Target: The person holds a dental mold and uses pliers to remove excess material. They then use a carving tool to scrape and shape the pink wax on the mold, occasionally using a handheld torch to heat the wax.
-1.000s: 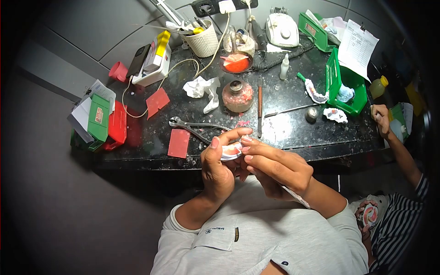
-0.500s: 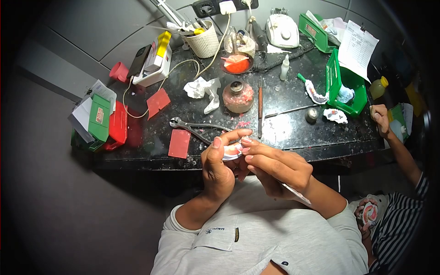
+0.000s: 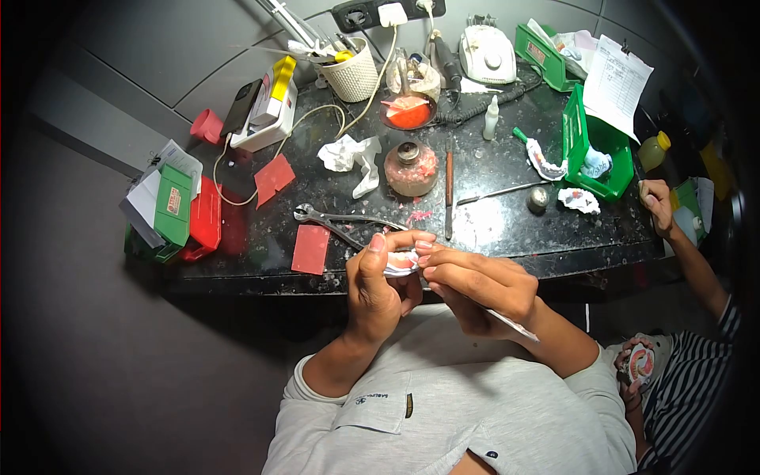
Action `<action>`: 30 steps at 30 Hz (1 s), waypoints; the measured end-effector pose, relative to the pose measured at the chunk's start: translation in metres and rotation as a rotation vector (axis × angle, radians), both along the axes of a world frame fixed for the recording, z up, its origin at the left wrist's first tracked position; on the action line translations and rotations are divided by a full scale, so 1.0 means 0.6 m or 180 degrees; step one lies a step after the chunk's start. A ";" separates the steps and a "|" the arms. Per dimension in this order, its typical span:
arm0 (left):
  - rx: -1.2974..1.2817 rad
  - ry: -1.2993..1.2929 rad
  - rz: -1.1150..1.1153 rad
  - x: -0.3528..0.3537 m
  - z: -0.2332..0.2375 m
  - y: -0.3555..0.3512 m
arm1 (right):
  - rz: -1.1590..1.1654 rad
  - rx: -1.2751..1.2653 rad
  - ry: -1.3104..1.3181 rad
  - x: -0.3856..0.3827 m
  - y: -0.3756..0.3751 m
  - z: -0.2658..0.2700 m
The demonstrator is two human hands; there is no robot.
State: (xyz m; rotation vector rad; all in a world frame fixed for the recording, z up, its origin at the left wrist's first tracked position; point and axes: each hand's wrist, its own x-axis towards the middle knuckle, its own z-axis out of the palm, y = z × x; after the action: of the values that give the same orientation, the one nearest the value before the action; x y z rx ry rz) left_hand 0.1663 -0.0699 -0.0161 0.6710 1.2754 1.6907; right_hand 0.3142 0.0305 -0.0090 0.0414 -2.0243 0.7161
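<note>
My left hand [image 3: 370, 293] is closed around a white dental cast [image 3: 396, 271] with pink wax along its ridge, held just in front of the bench edge. The thumb and index finger curve over its sides. My right hand [image 3: 491, 285] grips a slim dental hand tool [image 3: 516, 326], whose pale, smeared handle sticks out below the palm. Its tip is hidden behind the fingers. The right fingertips meet the right side of the cast. Close behind the left hand lie metal pliers [image 3: 332, 226] and a pink wax sheet [image 3: 310, 248].
A spirit burner [image 3: 412, 170], a wax knife [image 3: 450, 194] and crumpled tissue [image 3: 352, 158] sit mid-bench. Green bins [image 3: 613, 174] stand at right, a red bin [image 3: 207, 218] at left. A co-worker's hand [image 3: 655, 202] rests by the right edge; their other hand holds another cast [image 3: 638, 364].
My right hand has shifted very slightly left on the tool, and my left fingers have adjusted a little around the cast. The bench items stay as they were.
</note>
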 end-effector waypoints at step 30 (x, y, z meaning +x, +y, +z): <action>-0.0305 -0.0787 -0.0909 -0.039 -0.015 0.005 | -0.0033 -0.0367 0.0151 -0.003 0.000 0.000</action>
State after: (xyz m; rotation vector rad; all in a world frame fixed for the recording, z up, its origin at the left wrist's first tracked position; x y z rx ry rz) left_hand 0.1427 -0.0667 -0.0251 0.5397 1.0263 1.4203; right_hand 0.3125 0.0302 -0.0092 -0.0190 -1.9335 0.8166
